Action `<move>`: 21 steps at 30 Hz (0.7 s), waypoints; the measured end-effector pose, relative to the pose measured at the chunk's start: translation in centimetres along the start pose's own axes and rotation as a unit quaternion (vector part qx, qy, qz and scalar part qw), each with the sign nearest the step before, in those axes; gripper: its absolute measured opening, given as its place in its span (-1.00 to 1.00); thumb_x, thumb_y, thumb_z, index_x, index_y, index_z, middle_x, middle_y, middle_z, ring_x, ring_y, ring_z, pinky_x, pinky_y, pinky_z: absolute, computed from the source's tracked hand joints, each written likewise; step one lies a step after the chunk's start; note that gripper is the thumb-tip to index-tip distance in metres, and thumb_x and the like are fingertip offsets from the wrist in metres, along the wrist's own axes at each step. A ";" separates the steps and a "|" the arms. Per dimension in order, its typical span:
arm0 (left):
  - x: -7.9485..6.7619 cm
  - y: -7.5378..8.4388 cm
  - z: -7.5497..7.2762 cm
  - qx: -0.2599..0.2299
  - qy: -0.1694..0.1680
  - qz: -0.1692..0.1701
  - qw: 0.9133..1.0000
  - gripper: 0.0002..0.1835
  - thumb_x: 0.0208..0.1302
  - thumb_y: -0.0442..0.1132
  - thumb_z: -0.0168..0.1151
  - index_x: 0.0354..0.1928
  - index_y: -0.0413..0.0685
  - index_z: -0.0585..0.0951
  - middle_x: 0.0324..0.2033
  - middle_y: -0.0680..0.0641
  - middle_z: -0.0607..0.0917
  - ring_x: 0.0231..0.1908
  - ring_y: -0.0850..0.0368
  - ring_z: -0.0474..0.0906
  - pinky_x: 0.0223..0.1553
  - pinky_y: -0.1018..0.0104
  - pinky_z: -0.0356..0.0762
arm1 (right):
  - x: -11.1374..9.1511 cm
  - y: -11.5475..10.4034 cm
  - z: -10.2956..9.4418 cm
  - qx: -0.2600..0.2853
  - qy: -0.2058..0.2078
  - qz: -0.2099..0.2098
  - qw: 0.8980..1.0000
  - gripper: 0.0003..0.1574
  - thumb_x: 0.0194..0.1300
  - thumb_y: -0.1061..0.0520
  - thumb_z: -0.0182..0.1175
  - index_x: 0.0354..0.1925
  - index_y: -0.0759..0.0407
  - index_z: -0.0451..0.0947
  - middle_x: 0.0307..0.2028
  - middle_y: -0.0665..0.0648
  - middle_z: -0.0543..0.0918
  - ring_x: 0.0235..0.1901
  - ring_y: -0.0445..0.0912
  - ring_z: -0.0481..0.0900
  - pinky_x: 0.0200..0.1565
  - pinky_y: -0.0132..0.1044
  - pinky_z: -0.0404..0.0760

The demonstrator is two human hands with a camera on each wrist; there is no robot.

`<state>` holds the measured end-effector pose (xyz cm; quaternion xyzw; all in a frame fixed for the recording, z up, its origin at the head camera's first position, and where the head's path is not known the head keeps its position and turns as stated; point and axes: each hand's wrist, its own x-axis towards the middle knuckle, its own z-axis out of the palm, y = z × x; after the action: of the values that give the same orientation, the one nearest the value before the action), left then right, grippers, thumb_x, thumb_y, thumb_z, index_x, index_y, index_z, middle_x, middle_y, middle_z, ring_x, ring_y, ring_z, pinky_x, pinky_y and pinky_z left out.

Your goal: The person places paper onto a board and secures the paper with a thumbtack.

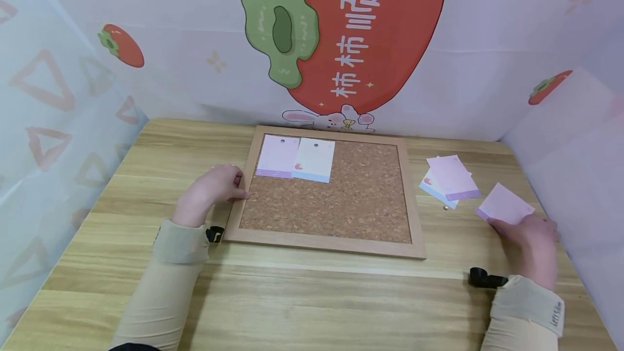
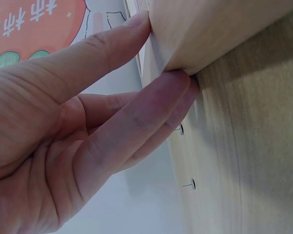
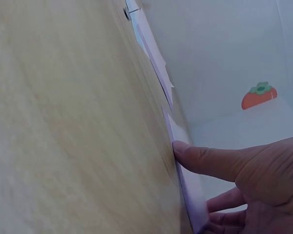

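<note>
A wood-framed corkboard (image 1: pixel 365 199) lies on the table, with a pink note card (image 1: pixel 275 157) and a white note card (image 1: pixel 314 161) pinned side by side at its upper left. My left hand (image 1: pixel 214 188) pinches the board's left edge, thumb on the frame (image 2: pixel 185 29) and fingertips at its lower edge. Over at the right, my right hand (image 1: pixel 528 237) holds a pink note card (image 1: pixel 504 203) with a purple strip between thumb and fingers. In the right wrist view, that card (image 3: pixel 178 141) stays close along the tabletop.
Loose pink and white note cards (image 1: pixel 453 177) overlap on the table right of the board. A thumbtack (image 1: pixel 446 208) lies just below them. Two more thumbtacks (image 2: pixel 193 184) show in the left wrist view. Printed cloth walls (image 1: pixel 195 85) border the wooden table (image 1: pixel 317 297).
</note>
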<state>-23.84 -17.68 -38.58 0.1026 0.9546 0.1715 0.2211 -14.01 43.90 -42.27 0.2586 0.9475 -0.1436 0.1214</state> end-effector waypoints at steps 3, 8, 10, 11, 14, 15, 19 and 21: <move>0.0 0.0 0.1 -0.002 0.000 0.000 1.000 -0.65 0.24 -0.14 0.40 -0.51 -0.10 0.43 -0.61 0.02 0.45 -0.54 0.16 0.37 -0.48 0.35 0.29 | 0.0 0.2 -0.1 0.028 0.005 0.001 1.000 0.06 0.29 -0.23 0.16 0.09 0.81 0.19 -0.03 0.78 0.29 -0.08 0.47 0.26 0.01 0.32 0.40; 0.1 0.0 0.1 -0.004 0.001 0.002 1.000 -0.65 0.25 -0.15 0.39 -0.51 -0.10 0.41 -0.62 0.02 0.44 -0.55 0.16 0.37 -0.48 0.35 0.29 | -0.1 0.2 0.1 0.096 0.024 -0.013 0.995 -0.11 0.33 -0.13 0.21 0.19 0.66 0.30 0.09 0.72 0.39 -0.06 0.41 0.39 -0.01 0.25 0.46; 0.1 0.0 0.1 -0.002 0.002 0.005 1.000 -0.65 0.25 -0.15 0.39 -0.51 -0.10 0.41 -0.63 0.02 0.44 -0.55 0.16 0.37 -0.49 0.35 0.29 | -0.1 0.1 0.1 0.117 0.026 -0.018 0.993 -0.10 0.34 -0.10 0.20 0.29 0.61 0.26 0.19 0.68 0.37 0.03 0.42 0.40 0.07 0.27 0.44; 0.1 0.0 0.1 -0.001 0.003 0.006 1.000 -0.65 0.25 -0.15 0.39 -0.51 -0.10 0.42 -0.62 0.02 0.44 -0.55 0.16 0.36 -0.49 0.35 0.29 | -0.1 0.1 0.1 0.124 0.025 -0.020 0.992 -0.09 0.35 -0.09 0.19 0.33 0.59 0.21 0.24 0.67 0.33 0.08 0.44 0.38 0.11 0.28 0.41; 0.0 0.0 0.1 0.001 0.003 0.008 1.000 -0.66 0.24 -0.15 0.39 -0.51 -0.11 0.43 -0.61 0.02 0.43 -0.55 0.16 0.36 -0.49 0.35 0.29 | 0.0 0.2 0.1 0.138 0.023 -0.027 0.990 -0.02 0.36 -0.06 0.20 0.41 0.57 0.08 0.30 0.68 0.25 0.19 0.48 0.31 0.21 0.32 0.33; 0.0 0.0 0.1 0.002 0.003 0.008 1.000 -0.66 0.24 -0.15 0.39 -0.51 -0.10 0.43 -0.61 0.02 0.43 -0.55 0.16 0.36 -0.49 0.35 0.29 | 0.1 0.3 0.1 0.139 0.020 -0.031 0.990 0.00 0.37 -0.07 0.19 0.43 0.57 0.04 0.31 0.69 0.23 0.22 0.49 0.28 0.23 0.33 0.31; 0.1 0.0 0.1 0.004 0.004 0.007 1.000 -0.66 0.24 -0.14 0.40 -0.50 -0.11 0.43 -0.59 0.01 0.42 -0.53 0.15 0.35 -0.49 0.35 0.28 | 0.4 0.6 0.1 0.158 0.017 -0.038 0.987 0.07 0.37 -0.09 0.19 0.49 0.50 -0.07 0.33 0.69 0.19 0.25 0.51 0.23 0.24 0.35 0.27; 0.1 0.0 0.2 0.004 0.005 0.004 1.000 -0.66 0.24 -0.14 0.40 -0.49 -0.11 0.43 -0.58 0.01 0.42 -0.53 0.15 0.35 -0.48 0.35 0.28 | 0.5 0.6 0.0 0.161 0.009 -0.031 0.986 0.09 0.39 -0.11 0.16 0.52 0.44 -0.14 0.40 0.66 0.08 0.33 0.52 0.13 0.29 0.39 0.19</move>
<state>-23.84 -17.58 -38.73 0.1066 0.9559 0.1689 0.2153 -14.14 44.68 -42.56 0.2462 0.9207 -0.2958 0.0652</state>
